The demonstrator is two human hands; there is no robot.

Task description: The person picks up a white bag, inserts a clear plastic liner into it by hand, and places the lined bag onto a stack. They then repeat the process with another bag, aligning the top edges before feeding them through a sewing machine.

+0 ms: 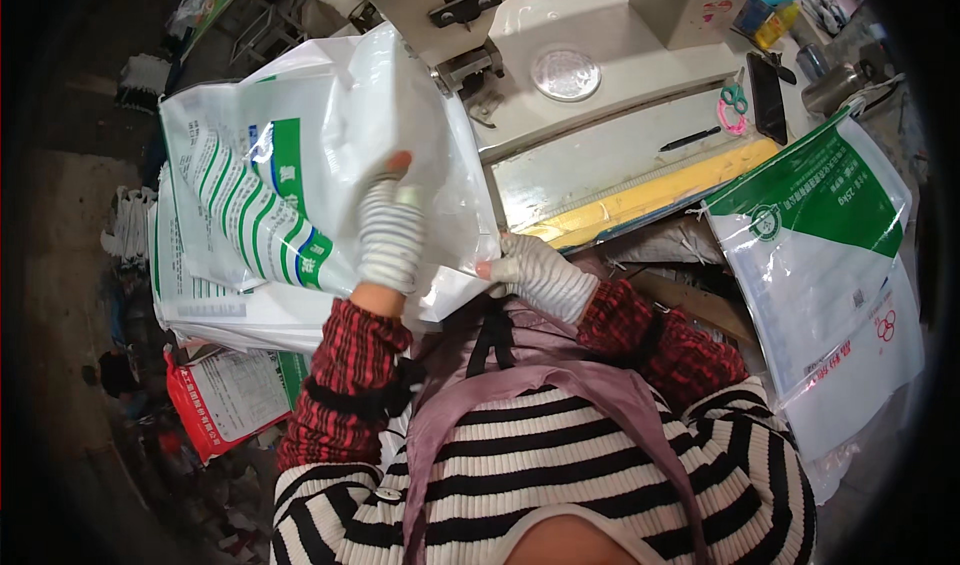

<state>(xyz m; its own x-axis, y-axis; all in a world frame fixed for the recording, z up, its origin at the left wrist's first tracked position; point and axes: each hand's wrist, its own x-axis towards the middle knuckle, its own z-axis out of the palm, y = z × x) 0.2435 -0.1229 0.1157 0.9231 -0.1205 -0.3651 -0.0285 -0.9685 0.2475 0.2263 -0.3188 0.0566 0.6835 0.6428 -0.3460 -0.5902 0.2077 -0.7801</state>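
A large white woven plastic bag with green printing spreads over a stack of similar bags on the left. My left hand, in a striped fingerless glove, is over the bag's printed side. Its fingers are smeared by motion, so their grip is unclear. My right hand, gloved the same way, pinches the bag's lower right edge close to my apron. Right of the bag stands a sewing machine, its needle and presser parts beside the bag's edge.
A yellow strip runs along the machine bed's front. On it lie a black pen, small scissors and a phone. Another green-and-white bag hangs at right. A red-and-white bag sits below the stack.
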